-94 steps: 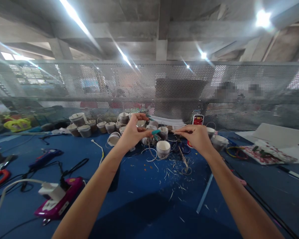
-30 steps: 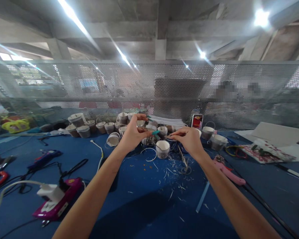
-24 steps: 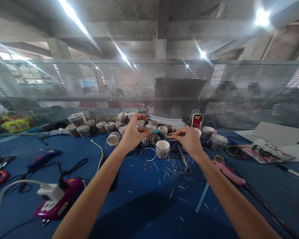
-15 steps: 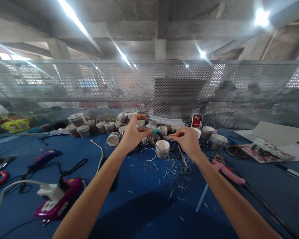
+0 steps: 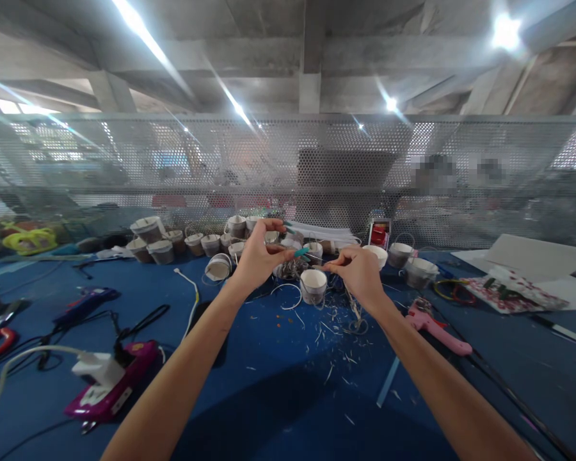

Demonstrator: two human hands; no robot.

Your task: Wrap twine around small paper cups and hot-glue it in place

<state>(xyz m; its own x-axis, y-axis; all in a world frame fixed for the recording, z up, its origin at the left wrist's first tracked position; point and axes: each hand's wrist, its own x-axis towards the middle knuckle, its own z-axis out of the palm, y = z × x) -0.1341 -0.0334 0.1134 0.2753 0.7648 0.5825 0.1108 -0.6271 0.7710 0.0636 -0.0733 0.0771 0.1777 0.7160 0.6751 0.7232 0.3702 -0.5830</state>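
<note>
My left hand is raised over the small pails at the middle of the table. Its thumb and upper fingers, with long teal nails, are apart, and I make out nothing held between them. My right hand is closed in a pinch, with a thin strand at its fingertips that runs toward the left thumb. Just below the fingertips stands a small whitish pail with a thin handle hanging over its front. Behind the hands is a tangle of grey strands, partly hidden.
Several pails line the back, one lying tipped. Pale clippings litter the blue table. To the right lies a pink glue gun; at left are a purple power strip and red-handled scissors. A mesh screen stands behind.
My right hand's pinched fingertips have moved slightly right, away from the left thumb. The front pail's handle now hangs lower over its front. My left hand has stayed nearly still.
</note>
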